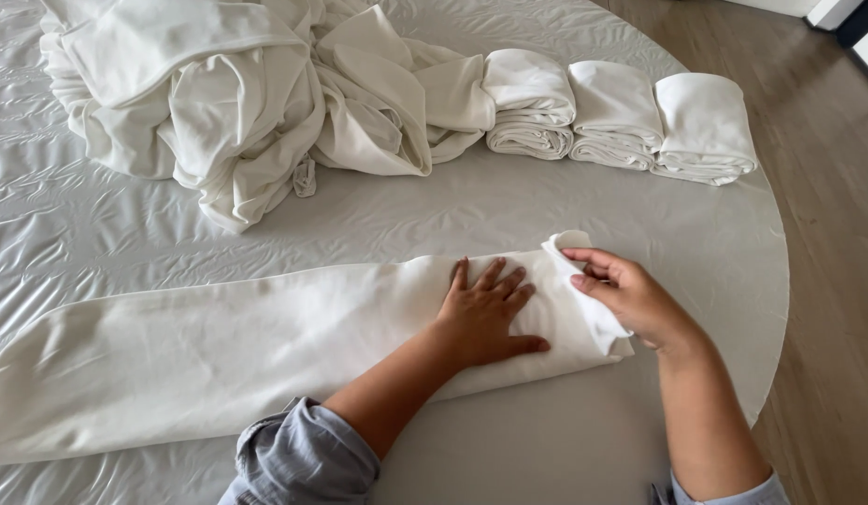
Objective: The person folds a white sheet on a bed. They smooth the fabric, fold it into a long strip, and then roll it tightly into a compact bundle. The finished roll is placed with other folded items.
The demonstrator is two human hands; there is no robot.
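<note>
Both hands work one long white cloth strip (265,346): the left hand (485,313) presses flat, fingers spread, pinning it, while the right hand (630,295) pinches its turned-up end just beside.

- My left hand (485,313) lies flat on the long folded cloth (219,360) stretched across the table (714,271) before me.
- My right hand (630,295) pinches its right end.
- Behind it: a heap of cloths (237,93) at left, three folded bundles (616,114) in a row at right.

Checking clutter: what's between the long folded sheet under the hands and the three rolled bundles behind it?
Head view: only bare, wrinkled table cover lies between the long sheet and the rolled bundles.
</note>
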